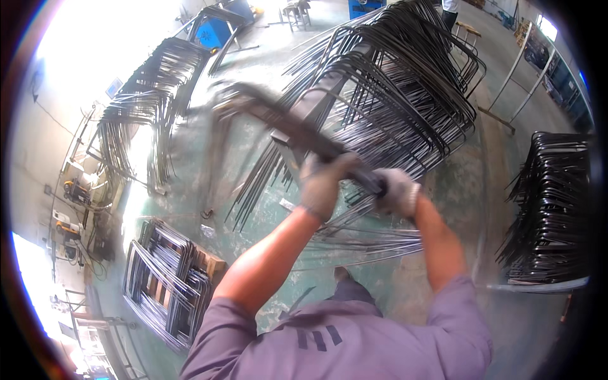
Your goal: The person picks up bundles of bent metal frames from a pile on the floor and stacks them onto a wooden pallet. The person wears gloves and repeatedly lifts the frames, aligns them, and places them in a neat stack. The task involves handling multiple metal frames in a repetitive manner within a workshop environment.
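My left hand wears a pale work glove and is wrapped round a bundle of dark bent metal tubes, raised in front of me. My right hand, also gloved, grips the near end of the same bundle. The bundle slants away to the far left, where its bent end is smeared by motion. I cannot make out how many tubes it holds. Just beyond my hands, a large stack of bent metal tube frames hangs over a grey beam, partly hidden by the bundle.
More bent frames hang on a rack at the far left. Squarish tube frames lie on a wooden pallet at the near left. Black bent tubes stand stacked at the right. Loose thin rods lie low ahead of me.
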### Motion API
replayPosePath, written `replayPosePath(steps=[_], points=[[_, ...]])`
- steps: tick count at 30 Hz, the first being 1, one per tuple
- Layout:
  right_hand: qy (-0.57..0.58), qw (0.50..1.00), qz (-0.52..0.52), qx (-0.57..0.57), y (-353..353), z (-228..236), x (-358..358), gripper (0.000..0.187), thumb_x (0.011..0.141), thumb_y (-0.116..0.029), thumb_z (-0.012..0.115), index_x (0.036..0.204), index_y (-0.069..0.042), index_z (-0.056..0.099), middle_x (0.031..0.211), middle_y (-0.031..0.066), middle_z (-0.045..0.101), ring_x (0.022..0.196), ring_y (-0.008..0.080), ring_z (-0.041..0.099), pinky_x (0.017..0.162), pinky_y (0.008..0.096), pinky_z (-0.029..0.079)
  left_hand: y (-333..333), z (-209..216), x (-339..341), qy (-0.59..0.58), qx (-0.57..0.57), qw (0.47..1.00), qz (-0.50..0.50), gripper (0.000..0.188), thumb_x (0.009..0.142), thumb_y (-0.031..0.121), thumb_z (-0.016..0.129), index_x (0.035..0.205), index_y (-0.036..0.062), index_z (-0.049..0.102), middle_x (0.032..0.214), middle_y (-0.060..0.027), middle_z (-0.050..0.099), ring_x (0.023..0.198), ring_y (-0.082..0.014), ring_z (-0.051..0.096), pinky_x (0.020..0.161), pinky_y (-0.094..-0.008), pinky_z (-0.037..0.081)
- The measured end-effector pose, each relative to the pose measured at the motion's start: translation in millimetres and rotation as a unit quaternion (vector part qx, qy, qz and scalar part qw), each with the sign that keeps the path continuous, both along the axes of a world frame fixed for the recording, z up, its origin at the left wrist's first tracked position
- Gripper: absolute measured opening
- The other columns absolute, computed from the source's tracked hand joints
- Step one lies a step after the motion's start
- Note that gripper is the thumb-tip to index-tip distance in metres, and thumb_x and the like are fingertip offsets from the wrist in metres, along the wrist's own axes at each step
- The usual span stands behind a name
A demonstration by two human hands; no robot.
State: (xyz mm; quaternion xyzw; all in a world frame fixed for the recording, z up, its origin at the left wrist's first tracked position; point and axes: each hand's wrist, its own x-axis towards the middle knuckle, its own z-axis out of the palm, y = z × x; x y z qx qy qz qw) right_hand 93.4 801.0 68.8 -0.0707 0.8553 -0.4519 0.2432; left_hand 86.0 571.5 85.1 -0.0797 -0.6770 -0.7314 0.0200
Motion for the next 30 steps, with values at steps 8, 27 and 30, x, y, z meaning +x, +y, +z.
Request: replayPosePath(steps=[8, 27, 30], points=[[0.195, 0.895, -0.303, 0.262, 92, -80, -96, 0.049, 0.084, -0.029, 0.080, 0.128, -0.009, 0.070, 0.116, 0.0225, 0.080, 0.111, 0.0437, 0.076, 0.101, 0.0531, 0.059, -30, 5, -39, 0.388, -0.407, 0.825, 0.063, 0.036, 0.089, 0.004, 0.081, 0.124, 0.0064, 0.073, 0.120, -0.0174, 0.076, 0.113, -0.0387, 0.073, 0.100, -0.0462, 0.058], [0.600, 0.703, -0.277, 0.262, 16, -53, -326, 0.074, 0.080, 0.000, 0.067, 0.152, 0.004, 0.049, 0.152, 0.0253, 0.054, 0.150, 0.0439, 0.047, 0.135, 0.0528, 0.030, -80, -36, -119, 0.012, -0.127, 0.986, 0.111, 0.047, 0.098, 0.021, 0.085, 0.133, -0.0042, 0.067, 0.110, -0.0063, 0.071, 0.100, -0.0141, 0.067, 0.087, -0.0300, 0.056], [0.549, 0.715, -0.299, 0.315, 88, -54, -402, 0.078, 0.075, 0.001, 0.073, 0.151, 0.001, 0.054, 0.154, 0.0229, 0.054, 0.150, 0.0455, 0.046, 0.135, 0.0519, 0.030, -74, -25, -118, -0.008, -0.158, 0.978, 0.138, 0.044, 0.095, 0.020, 0.084, 0.129, -0.0040, 0.069, 0.111, -0.0081, 0.071, 0.108, -0.0154, 0.065, 0.093, -0.0328, 0.055]])
